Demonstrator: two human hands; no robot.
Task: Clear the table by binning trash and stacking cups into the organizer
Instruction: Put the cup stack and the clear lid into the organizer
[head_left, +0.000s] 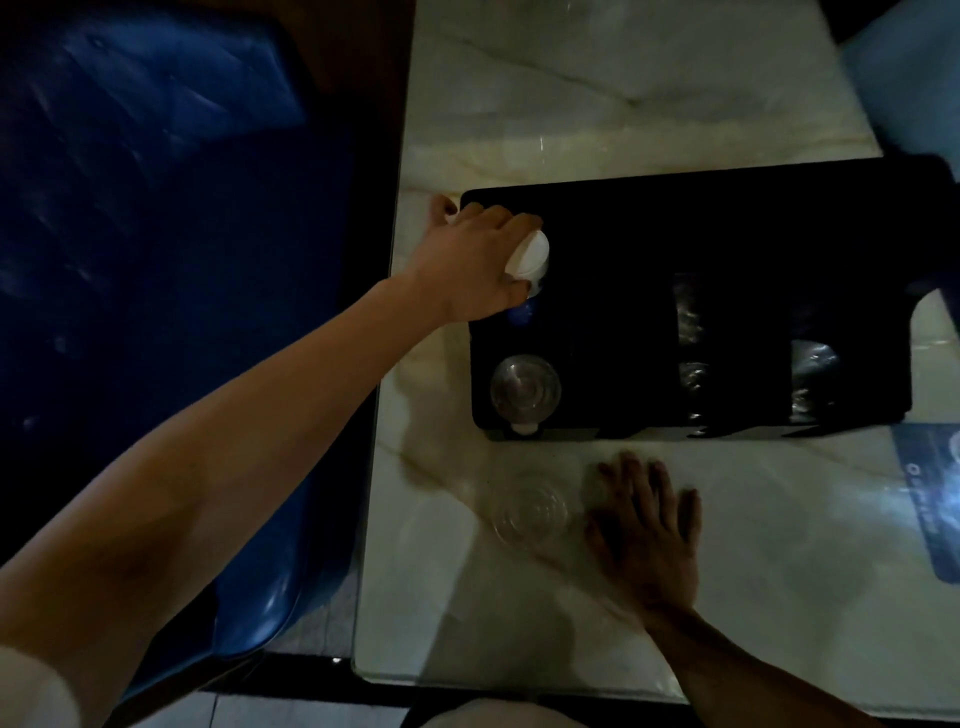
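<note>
A black organizer (623, 249) lies on the marble table (675, 93). My left hand (467, 260) grips a white cup (530, 257) over the organizer's far left slot. A clear cup (525, 388) sits in the near left slot, and more clear cups (813, 364) show dimly in the right slots. In front of the organizer a clear cup (530, 512) stands on the table. My right hand (644, 525) rests flat on the table just right of that cup, fingers spread.
A large dark blue bag (156, 260) fills the space left of the table. A blue printed card (935, 499) lies at the table's right edge. A pale blue object (909, 78) is at the top right corner.
</note>
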